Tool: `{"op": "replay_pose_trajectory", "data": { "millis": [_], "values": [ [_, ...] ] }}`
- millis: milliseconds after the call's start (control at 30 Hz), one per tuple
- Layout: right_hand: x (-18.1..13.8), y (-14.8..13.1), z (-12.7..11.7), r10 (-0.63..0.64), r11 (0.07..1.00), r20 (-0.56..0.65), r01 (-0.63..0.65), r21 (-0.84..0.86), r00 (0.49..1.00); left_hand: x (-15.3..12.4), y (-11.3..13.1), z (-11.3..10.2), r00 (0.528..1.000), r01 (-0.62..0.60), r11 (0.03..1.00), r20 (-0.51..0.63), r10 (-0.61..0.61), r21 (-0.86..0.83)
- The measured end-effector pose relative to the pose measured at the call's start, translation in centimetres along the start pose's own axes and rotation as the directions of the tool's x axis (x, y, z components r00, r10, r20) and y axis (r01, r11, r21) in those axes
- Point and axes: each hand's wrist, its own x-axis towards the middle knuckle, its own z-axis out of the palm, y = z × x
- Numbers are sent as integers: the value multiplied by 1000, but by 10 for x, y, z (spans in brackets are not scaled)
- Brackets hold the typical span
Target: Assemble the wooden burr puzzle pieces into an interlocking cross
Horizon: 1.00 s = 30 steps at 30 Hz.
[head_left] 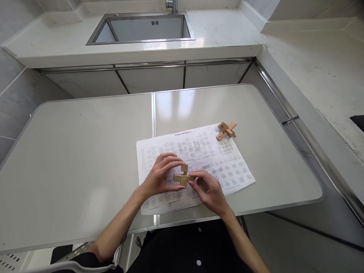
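Note:
Between my two hands are a few notched wooden puzzle blocks (180, 177), fitted together in a cross shape. My left hand (159, 176) pinches the upright block, fingers at its top end and thumb at its bottom end. With thumb and fingertips, my right hand (209, 191) grips the right end of the crosswise block. Under both hands lies a printed instruction sheet (196, 155) with rows of small diagrams. A second group of joined wooden blocks (226, 131) rests on the sheet's far right corner, untouched. Whether the held blocks touch the paper I cannot tell.
The sheet lies on a pale folding table (85, 151) with a metal seam down its middle. Beyond it stands a counter (222, 32) with a steel sink (142, 28) and a tap (172, 4). Another counter (327, 76) runs along the right side.

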Motion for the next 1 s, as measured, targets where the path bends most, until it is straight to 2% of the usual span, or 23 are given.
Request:
{"op": "replay_pose_trajectory", "data": {
  "millis": [267, 367, 433, 533, 600, 733, 867, 1000],
  "values": [
    [-1, 0, -2, 11, 1000, 0, -11, -3, 1000, -2, 4, -4, 998, 35, 998, 43, -38, 57],
    [3, -2, -5, 17, 1000, -22, -17, -10, 1000, -3, 8, -2, 998, 2, 997, 61, -7, 74],
    [7, -7, -8, 29, 999, 4, -29, -29, 1000, -4, 10, 0, 997, -28, 997, 68, 23, 73],
    [13, -18, -12, 85, 996, 69, -82, -33, 994, -5, 11, 3, 996, -75, 996, 56, 72, 52],
    [15, -26, -13, 148, 989, 70, -150, 21, 986, -5, 12, 3, 996, -83, 996, 33, 82, 23],
    [17, -38, -11, 316, 922, -27, -300, 244, 949, -3, 9, -2, 999, 6, 997, -31, -8, -71],
    [18, -47, -5, 422, 834, -61, -361, 417, 904, -2, 4, -4, 993, 82, 972, -63, -98, -221],
    [19, -52, 8, 445, 773, -56, -351, 528, 894, -1, 7, -5, 968, 235, 883, 20, -249, -407]
  ]
}}
